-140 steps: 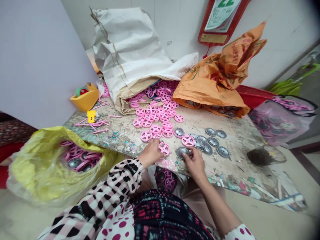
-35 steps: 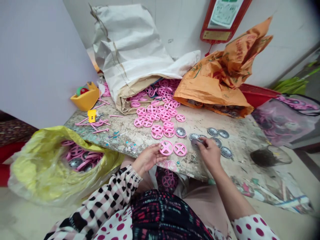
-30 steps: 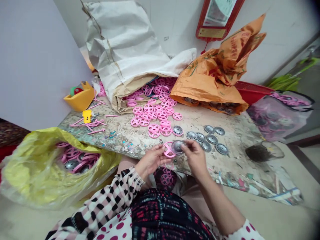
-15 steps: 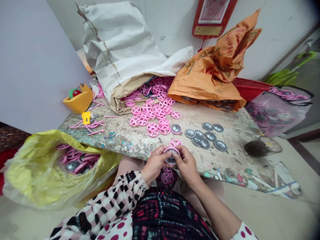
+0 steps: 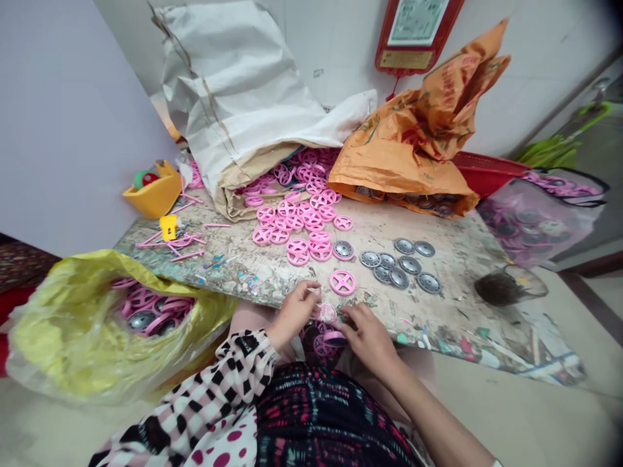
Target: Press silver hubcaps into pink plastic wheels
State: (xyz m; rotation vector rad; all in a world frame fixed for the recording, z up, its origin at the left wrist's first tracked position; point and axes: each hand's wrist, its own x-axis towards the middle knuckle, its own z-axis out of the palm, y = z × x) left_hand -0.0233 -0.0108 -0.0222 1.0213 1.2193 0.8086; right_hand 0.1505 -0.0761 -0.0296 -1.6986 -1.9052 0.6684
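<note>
Below the table's front edge, a pink wheel with a grey hubcap (image 5: 335, 338) is tilted just under my right fingertips, above several pink wheels (image 5: 323, 346) in my lap. My right hand (image 5: 368, 334) has its fingers loosely apart; any touch on the wheel is unclear. Over the table edge, my left hand (image 5: 296, 312) is half curled, thumb and fingers apart, holding nothing. A pink spoked wheel (image 5: 342, 282) lies flat just beyond my hands. Several grey hubcaps (image 5: 409, 265) lie to the right, and a hubcap (image 5: 343, 250) rests in a pink wheel behind.
A white sack (image 5: 238, 78) spills pink wheels (image 5: 304, 214) onto the worn table (image 5: 457, 318). An orange sack (image 5: 403, 149) holds hubcaps. A yellow bag (image 5: 63, 337) of wheels stands left. Pink rods (image 5: 182, 243) lie at left, a dark cup (image 5: 509, 285) at right.
My hands have drawn apart. The wheel with its grey hubcap, earlier held between both hands, has moved down below the table edge. The pink wheel beyond is now uncovered.
</note>
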